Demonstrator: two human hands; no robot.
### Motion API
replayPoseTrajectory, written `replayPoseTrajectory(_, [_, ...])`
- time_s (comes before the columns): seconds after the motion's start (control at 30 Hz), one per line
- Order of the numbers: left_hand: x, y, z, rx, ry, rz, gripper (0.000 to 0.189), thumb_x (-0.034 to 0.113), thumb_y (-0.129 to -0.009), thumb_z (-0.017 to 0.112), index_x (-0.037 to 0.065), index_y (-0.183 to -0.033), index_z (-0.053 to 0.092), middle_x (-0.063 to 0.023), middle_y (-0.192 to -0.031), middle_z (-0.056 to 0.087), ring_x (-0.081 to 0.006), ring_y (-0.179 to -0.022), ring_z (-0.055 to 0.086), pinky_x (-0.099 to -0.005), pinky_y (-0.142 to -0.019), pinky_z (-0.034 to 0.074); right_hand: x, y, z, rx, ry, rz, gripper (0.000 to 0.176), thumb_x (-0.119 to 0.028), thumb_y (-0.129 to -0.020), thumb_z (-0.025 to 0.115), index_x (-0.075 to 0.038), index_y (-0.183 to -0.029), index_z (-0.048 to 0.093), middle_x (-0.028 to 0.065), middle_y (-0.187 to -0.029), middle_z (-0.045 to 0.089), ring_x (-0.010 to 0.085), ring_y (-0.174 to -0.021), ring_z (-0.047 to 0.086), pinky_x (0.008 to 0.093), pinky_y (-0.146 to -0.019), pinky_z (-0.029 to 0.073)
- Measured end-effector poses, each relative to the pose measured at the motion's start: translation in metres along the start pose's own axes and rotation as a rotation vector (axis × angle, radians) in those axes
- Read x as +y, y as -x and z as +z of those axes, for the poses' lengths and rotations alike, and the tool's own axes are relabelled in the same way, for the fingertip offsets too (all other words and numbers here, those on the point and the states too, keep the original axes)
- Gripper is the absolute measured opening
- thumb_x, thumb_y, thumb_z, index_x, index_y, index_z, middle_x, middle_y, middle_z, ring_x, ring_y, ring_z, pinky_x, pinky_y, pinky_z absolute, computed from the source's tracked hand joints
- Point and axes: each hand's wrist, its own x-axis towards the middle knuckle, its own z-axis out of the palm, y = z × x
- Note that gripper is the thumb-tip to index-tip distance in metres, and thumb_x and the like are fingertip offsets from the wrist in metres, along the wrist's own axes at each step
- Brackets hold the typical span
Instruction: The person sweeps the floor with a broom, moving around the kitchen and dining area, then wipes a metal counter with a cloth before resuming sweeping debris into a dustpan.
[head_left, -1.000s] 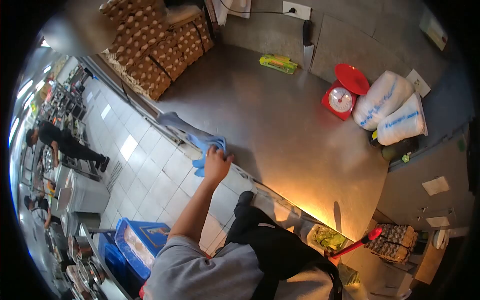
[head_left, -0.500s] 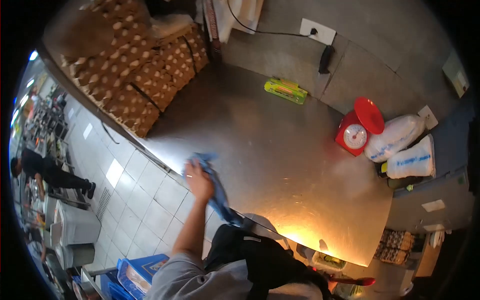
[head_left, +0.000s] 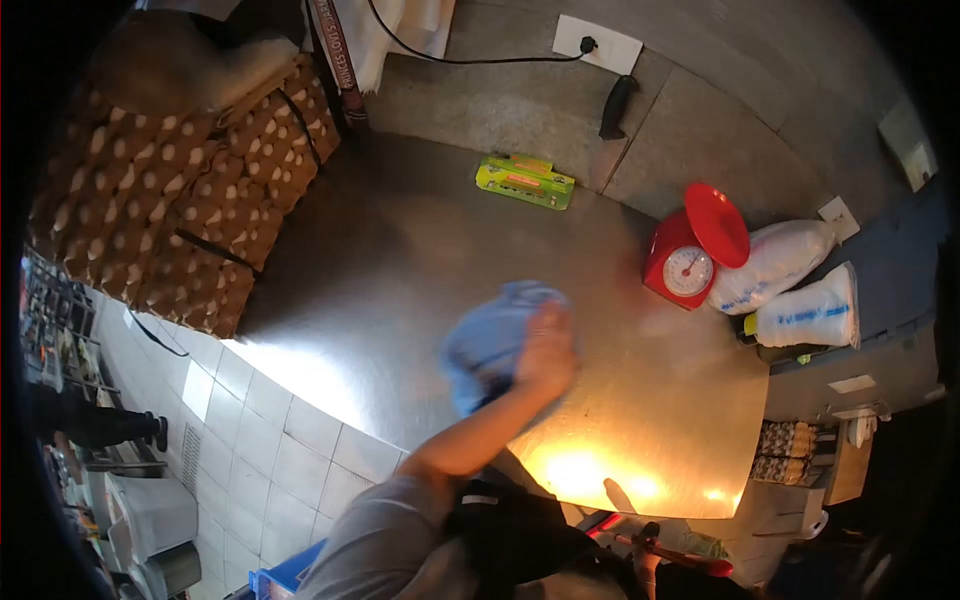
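Observation:
My left hand [head_left: 547, 352] presses a crumpled blue cloth [head_left: 478, 345] against the metal tabletop [head_left: 400, 260]. Motion blurs its fingers, which rest on the cloth's right part. The forearm reaches up from the bottom, out of a grey sleeve. Beyond the hand, near the wall, lies a green and yellow box [head_left: 525, 182]. To the right stands a red scale [head_left: 682, 262] with a round dial and a tilted red pan. I cannot make out my right hand.
Stacked egg trays [head_left: 150, 220] fill the table's left end. Beside the scale lie wrapped white packages [head_left: 805, 312]. A black-handled tool [head_left: 618, 108] leans at the wall below a socket [head_left: 598, 44]. Far left on the tiled floor is another person [head_left: 100, 420], near white bins [head_left: 155, 515].
My left hand and the blue cloth have moved right, from the table's near left edge toward its middle. The cloth is more bunched. The whole view has shifted.

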Motion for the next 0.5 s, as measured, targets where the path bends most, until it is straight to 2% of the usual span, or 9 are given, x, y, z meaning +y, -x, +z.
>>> replayPoseTrajectory(0.07, [0.05, -0.034, 0.012, -0.06, 0.212, 0.147, 0.062, 0.031, -0.081, 0.047, -0.005, -0.13, 0.034, -0.0235, -0.139, 0.026, -0.0332, -0.134, 0.018, -0.0446, -0.109, 0.011, -0.007, -0.002, -0.01, -0.007, -0.17, -0.061, 0.03, -0.029, -0.074, 0.066, -0.004, -0.061, 0.057, 0.0059, -0.057, 0.057, 0.0143, -0.052, 0.052, 0.034, -0.05, 0.042])
replayPoseTrajectory(0.1, [0.076, -0.033, 0.019, -0.061, 0.159, 0.25, 0.061, 0.029, -0.08, 0.047, -0.005, -0.129, 0.036, -0.0233, -0.138, 0.029, -0.0334, -0.133, 0.02, -0.0449, -0.109, 0.012, -0.011, -0.006, -0.023, -0.009, -0.153, -0.025, 0.029, -0.029, -0.074, 0.066, -0.004, -0.062, 0.057, 0.0062, -0.058, 0.057, 0.0155, -0.053, 0.052, 0.035, -0.052, 0.042])
replayPoseTrajectory(0.2, [0.124, 0.031, 0.044, -0.052, 0.242, 0.641, 0.056, 0.024, -0.078, 0.047, -0.007, -0.125, 0.04, -0.0223, -0.136, 0.034, -0.033, -0.131, 0.024, -0.0446, -0.108, 0.014, -0.03, -0.024, -0.033, 0.013, -0.153, 0.089, 0.026, -0.027, -0.074, 0.065, -0.004, -0.064, 0.057, 0.0069, -0.06, 0.057, 0.0189, -0.057, 0.054, 0.0377, -0.056, 0.043])
replayPoseTrajectory(0.23, [0.12, 0.057, 0.03, -0.13, 0.261, 0.87, 0.053, 0.021, -0.079, 0.047, -0.005, -0.125, 0.041, -0.0205, -0.137, 0.033, -0.0315, -0.131, 0.025, -0.0434, -0.108, 0.014, -0.035, -0.022, -0.022, 0.036, -0.177, 0.143, 0.025, -0.027, -0.074, 0.064, -0.004, -0.065, 0.057, 0.0072, -0.061, 0.057, 0.02, -0.059, 0.054, 0.0387, -0.057, 0.043])
replayPoseTrajectory(0.27, [0.118, 0.089, 0.051, -0.076, 0.508, 0.954, 0.046, 0.019, -0.08, 0.046, -0.002, -0.121, 0.046, -0.0186, -0.137, 0.033, -0.0305, -0.131, 0.025, -0.0434, -0.108, 0.015, -0.033, -0.014, -0.013, 0.055, -0.197, 0.204, 0.024, -0.026, -0.074, 0.064, -0.004, -0.066, 0.057, 0.0074, -0.062, 0.057, 0.0212, -0.06, 0.054, 0.0396, -0.058, 0.044])
replayPoseTrajectory(0.3, [0.1, 0.105, 0.04, -0.146, 0.535, 1.032, 0.04, 0.018, -0.081, 0.046, 0.002, -0.117, 0.049, -0.0164, -0.138, 0.034, -0.028, -0.132, 0.025, -0.0425, -0.109, 0.016, -0.012, -0.024, -0.008, -0.062, -0.195, 0.359, 0.023, -0.027, -0.073, 0.065, -0.005, -0.074, 0.06, 0.0097, -0.065, 0.059, 0.0238, -0.062, 0.056, 0.0394, -0.06, 0.044])
replayPoseTrajectory(0.37, [0.071, 0.116, 0.023, -0.261, 0.566, 0.914, 0.035, 0.018, -0.08, 0.047, 0.006, -0.113, 0.053, -0.0142, -0.135, 0.038, -0.0253, -0.129, 0.031, -0.0408, -0.107, 0.022, -0.024, -0.03, -0.022, -0.165, 0.489, -0.176, 0.024, -0.026, -0.074, 0.065, -0.005, -0.085, 0.062, 0.0109, -0.072, 0.061, 0.0245, -0.07, 0.058, 0.0376, -0.065, 0.045])
replayPoseTrajectory(0.4, [0.046, 0.112, 0.01, -0.297, 0.545, 0.843, 0.036, 0.019, -0.08, 0.047, 0.007, -0.113, 0.053, -0.0131, -0.134, 0.04, -0.0248, -0.128, 0.033, -0.0402, -0.106, 0.024, -0.026, -0.029, -0.026, -0.143, 0.355, -0.089, 0.024, -0.026, -0.074, 0.065, -0.005, -0.086, 0.062, 0.0105, -0.074, 0.062, 0.024, -0.072, 0.059, 0.0371, -0.066, 0.045])
replayPoseTrajectory(0.5, [-0.06, 0.076, -0.029, -0.022, 0.246, 0.412, 0.038, 0.022, -0.076, 0.051, 0.011, -0.113, 0.054, -0.0097, -0.125, 0.049, -0.0264, -0.122, 0.039, -0.0401, -0.101, 0.031, -0.046, -0.047, -0.018, -0.085, -0.04, 0.131, 0.026, -0.027, -0.073, 0.066, -0.006, -0.089, 0.063, 0.0099, -0.08, 0.063, 0.0231, -0.078, 0.06, 0.0368, -0.069, 0.046])
